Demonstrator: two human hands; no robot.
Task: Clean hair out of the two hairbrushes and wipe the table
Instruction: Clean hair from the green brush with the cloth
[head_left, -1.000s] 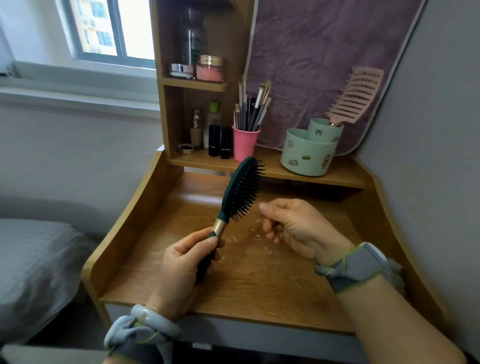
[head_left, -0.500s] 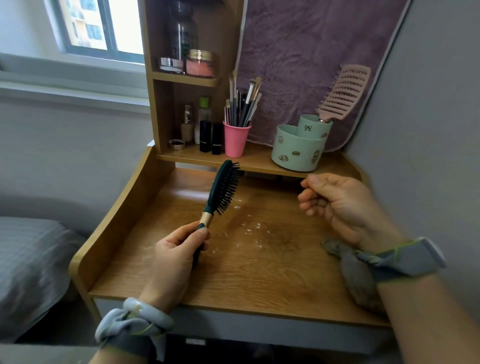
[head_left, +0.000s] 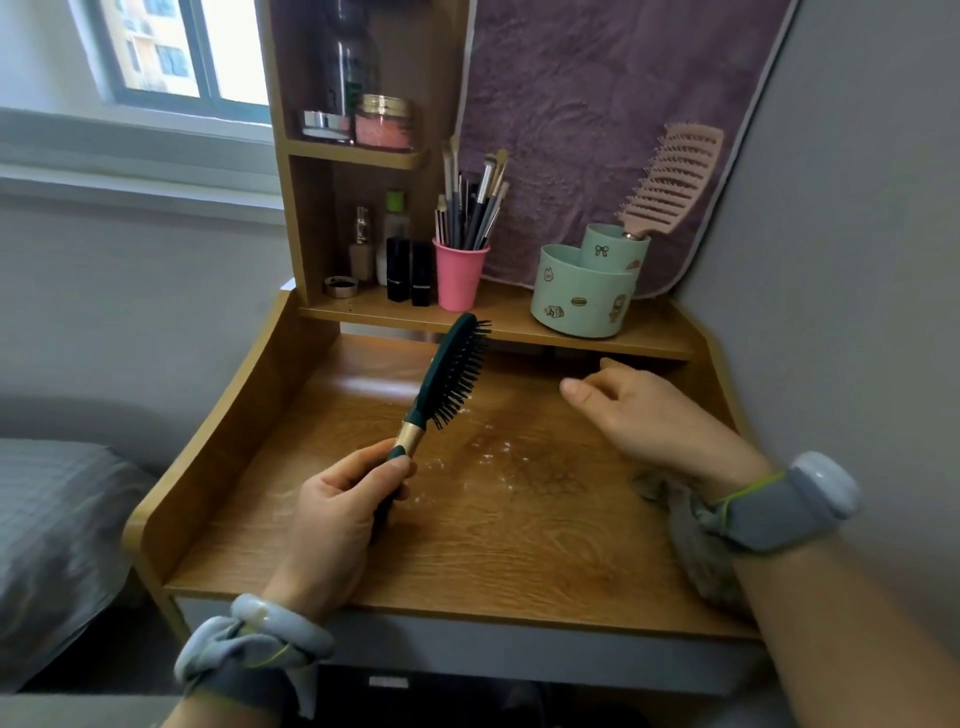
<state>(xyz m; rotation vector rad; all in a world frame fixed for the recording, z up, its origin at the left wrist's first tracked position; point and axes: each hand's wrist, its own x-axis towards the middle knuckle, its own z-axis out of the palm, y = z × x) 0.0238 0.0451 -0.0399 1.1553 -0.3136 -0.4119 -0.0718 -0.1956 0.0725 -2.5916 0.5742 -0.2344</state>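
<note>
Seemingly midway through cleaning the first brush. Gripping the green paddle brush (head_left: 452, 374) by its gold-collared handle in the left hand (head_left: 343, 514), below-left of the mint holder (head_left: 582, 291), with the right hand (head_left: 649, 415) relaxed and empty below it. Next, likely: pinching fine strands off stiff bristles, then fetching the slotted pink brush (head_left: 672, 176) standing in that holder.

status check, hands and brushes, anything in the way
Left hand grips green brush by handle. Right hand open over table. Pink brush stands in mint holder. Hair and specks on table, cloth under right wrist.
</note>
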